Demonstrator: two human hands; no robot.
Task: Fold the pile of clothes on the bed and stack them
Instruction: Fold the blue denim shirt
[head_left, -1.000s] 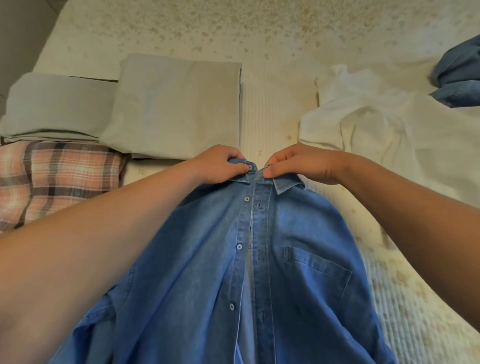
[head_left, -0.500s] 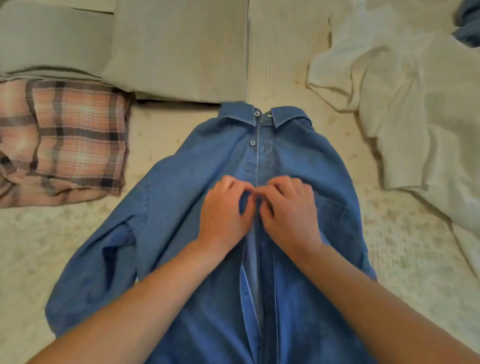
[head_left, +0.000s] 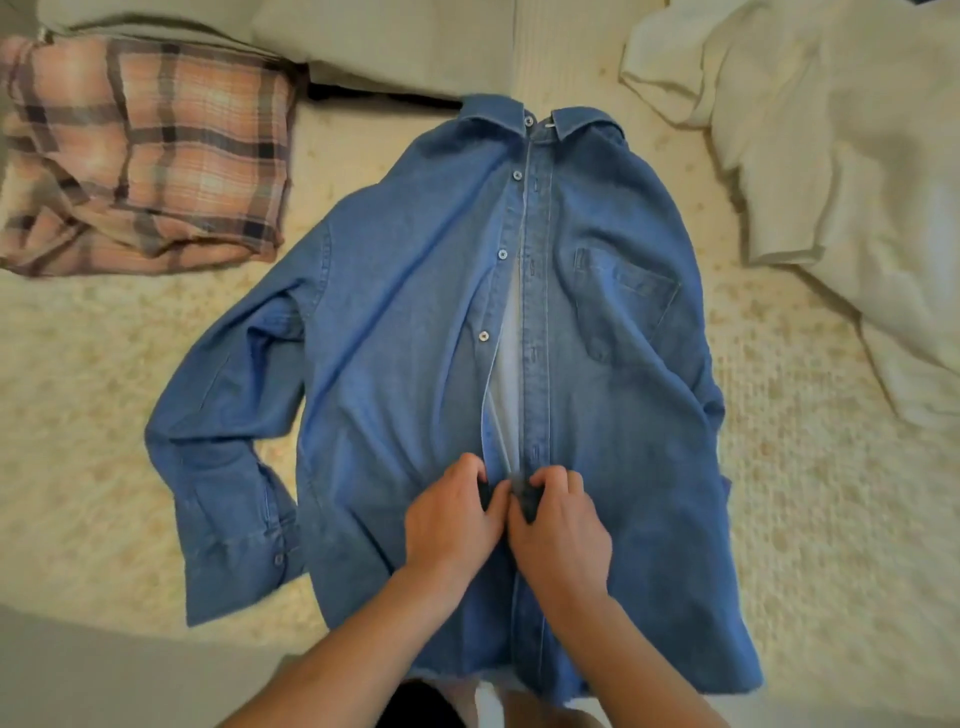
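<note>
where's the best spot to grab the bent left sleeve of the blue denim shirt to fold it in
Probably the buttoned cuff, approached from the outer left side over bare bedspread. The blue denim shirt's sleeve bends at the elbow and lies flat beside the body, its cuff end free near the hem. Both hands, left and right, are pinching the front placket.
</note>
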